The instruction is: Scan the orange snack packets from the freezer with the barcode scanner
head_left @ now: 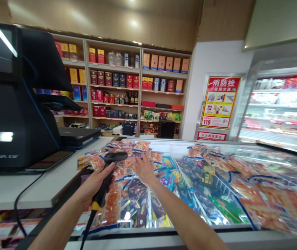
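Left hand (93, 185): wrapped around the handle of a black and yellow scanner (108, 182), thumb up near its neck, arm stretched forward.
Right hand (144, 170): palm down, fingers a bit spread, at a bag with a bar code (129, 170). It is hard to tell if they pinch it.
Both hands: apart, with that bag between them.
Hard to see: the arms are cut off at the bottom. The scanner's face points away. Bags near the right edge of the freezer (190, 238) are blurry.
Scanner look: wide dark head, yellow band low down, black cord hanging below.
Bar-code bag: clear, with orange-pink food inside, in the pile near the freezer's far left corner.
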Motion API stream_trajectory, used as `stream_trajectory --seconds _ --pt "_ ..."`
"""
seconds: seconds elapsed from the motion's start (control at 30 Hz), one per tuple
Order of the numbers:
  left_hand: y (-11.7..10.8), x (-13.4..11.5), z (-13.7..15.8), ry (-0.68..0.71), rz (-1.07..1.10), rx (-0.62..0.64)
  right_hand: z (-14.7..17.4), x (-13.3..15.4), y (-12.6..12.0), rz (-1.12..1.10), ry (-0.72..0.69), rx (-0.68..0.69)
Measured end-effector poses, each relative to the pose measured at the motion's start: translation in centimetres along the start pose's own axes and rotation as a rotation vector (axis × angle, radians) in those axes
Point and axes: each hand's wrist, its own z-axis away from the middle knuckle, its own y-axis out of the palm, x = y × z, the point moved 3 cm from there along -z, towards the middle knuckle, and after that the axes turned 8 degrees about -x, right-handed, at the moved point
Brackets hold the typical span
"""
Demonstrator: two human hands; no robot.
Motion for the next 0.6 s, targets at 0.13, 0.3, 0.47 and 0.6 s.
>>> stream_trajectory --seconds 0.13,0.3,0.47,0.6 --pt "2.0 0.2 -0.6 0.008 0.024 0.082 0.0 -3.7 -1.8 0.049 0.072 -0.039" --pt "5.3 0.6 -1.0 -0.001 0.003 0.188 0.8 -12.5 -4.9 0.243 0.265 -0.014" --pt "8.9 1.1 -1.0 0.022 -0.02 0.268 1.6 -20.8 -7.0 0.386 0.419 -0.011" --pt "11.2 1.3 -1.1 0.042 -0.033 0.293 1.7 -25.2 -7.5 0.466 0.436 -0.013"
